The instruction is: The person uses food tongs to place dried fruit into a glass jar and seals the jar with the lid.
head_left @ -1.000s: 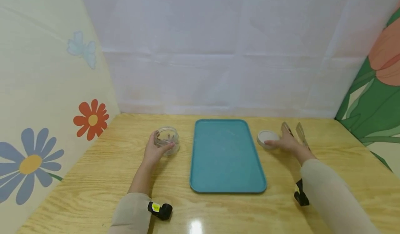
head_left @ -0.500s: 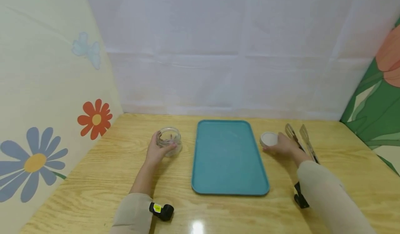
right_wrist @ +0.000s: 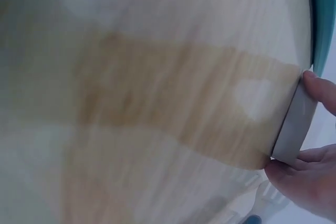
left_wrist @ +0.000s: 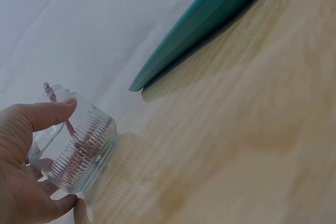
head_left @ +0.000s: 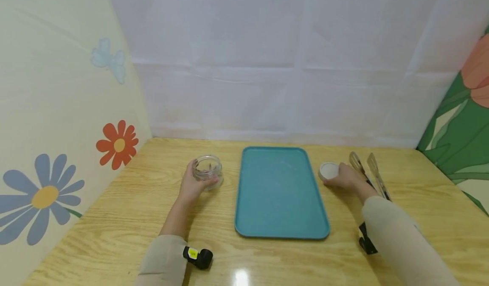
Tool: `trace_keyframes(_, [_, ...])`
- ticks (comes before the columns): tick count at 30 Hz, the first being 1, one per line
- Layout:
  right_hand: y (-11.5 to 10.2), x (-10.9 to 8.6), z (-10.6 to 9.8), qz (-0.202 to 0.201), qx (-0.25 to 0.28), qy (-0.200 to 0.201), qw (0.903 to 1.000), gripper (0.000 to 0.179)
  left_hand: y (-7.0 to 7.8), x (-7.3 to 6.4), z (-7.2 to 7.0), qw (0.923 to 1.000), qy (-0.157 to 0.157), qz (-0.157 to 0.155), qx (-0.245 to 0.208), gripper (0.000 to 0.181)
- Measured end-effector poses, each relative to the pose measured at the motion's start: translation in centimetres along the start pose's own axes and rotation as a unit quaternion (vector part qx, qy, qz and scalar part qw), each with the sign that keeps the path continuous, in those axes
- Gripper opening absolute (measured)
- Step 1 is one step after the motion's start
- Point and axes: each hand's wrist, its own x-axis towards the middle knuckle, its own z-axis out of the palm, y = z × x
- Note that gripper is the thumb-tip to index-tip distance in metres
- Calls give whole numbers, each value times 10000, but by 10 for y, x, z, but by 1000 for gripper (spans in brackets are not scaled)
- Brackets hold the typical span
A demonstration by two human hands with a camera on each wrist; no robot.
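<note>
On the left of the head view, my left hand (head_left: pixel 192 186) grips a clear open glass jar (head_left: pixel 207 174) standing on the table. In the left wrist view the jar (left_wrist: pixel 86 145) shows ribbed sides and some reddish-brown bits inside; the thumb lies on one side and fingers curl round the other. Over on the right, my right hand (head_left: pixel 348 178) holds a white round lid (head_left: pixel 327 170) by its edge. The right wrist view shows the lid (right_wrist: pixel 297 124) edge-on, pinched between thumb and fingers, very near or touching the table.
A blue rectangular tray (head_left: pixel 280 192) lies between the hands. Tongs (head_left: pixel 374 167) with slotted metal ends lie just right of the right hand, partly hidden by the forearm. A white cloth (head_left: pixel 229 99) rises behind the wooden table (head_left: pixel 282 260).
My right hand has shifted its grip on the lid, its thumb moving to the near edge. The left hand stays round the jar. The head view has turned slightly left.
</note>
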Motion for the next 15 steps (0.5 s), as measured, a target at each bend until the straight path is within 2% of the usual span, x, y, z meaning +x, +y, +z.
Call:
trace_keyframes(10, [-9, -7, -6, -12, -684, -233, 9974, 60, 3, -1, -2, 9999, 67, -96, 117, 95])
trace_keyframes(15, [-10, -12, -8, 78, -717, -288, 9970, 60, 1, 0, -1, 9997, 75, 15, 232, 94])
